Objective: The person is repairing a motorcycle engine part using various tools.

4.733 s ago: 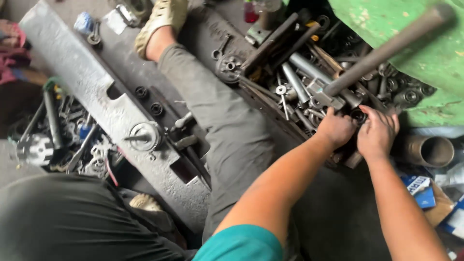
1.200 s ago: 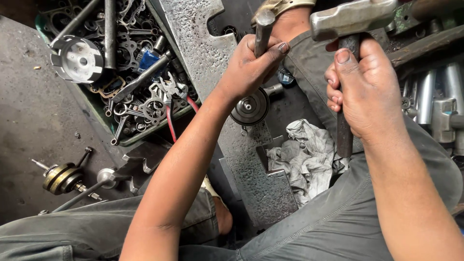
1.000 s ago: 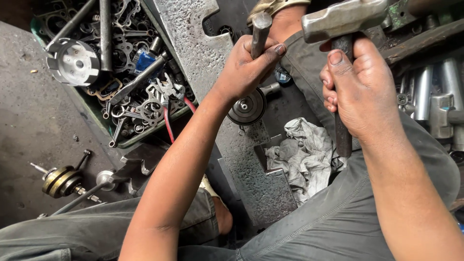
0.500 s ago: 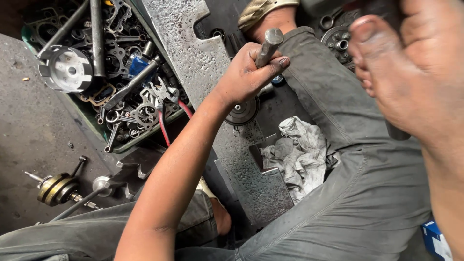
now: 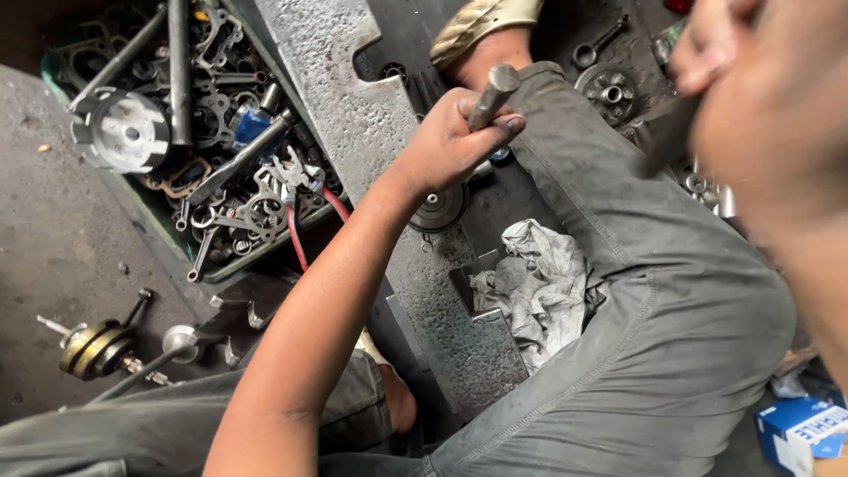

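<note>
My left hand [image 5: 446,146] is closed around a short grey metal rod [image 5: 492,91], held upright with its lower end on a round dark metal part [image 5: 439,210]. That part lies on a long rough steel plate [image 5: 344,97] between my legs. My right hand [image 5: 777,115] is raised close to the camera at the upper right and is very blurred. It grips a hammer, of which only the dark blurred handle [image 5: 667,137] shows; the head is out of frame.
A green tray [image 5: 168,234] at the upper left holds several wrenches, rods and a round aluminium disc [image 5: 124,132]. A white rag [image 5: 530,283] lies by my grey trouser leg. A brass fitting [image 5: 93,346] sits on the floor; a blue box [image 5: 799,428] is bottom right.
My right hand has swung the hammer up towards the camera and its head has left the view. The left hand keeps the rod on the round part.
</note>
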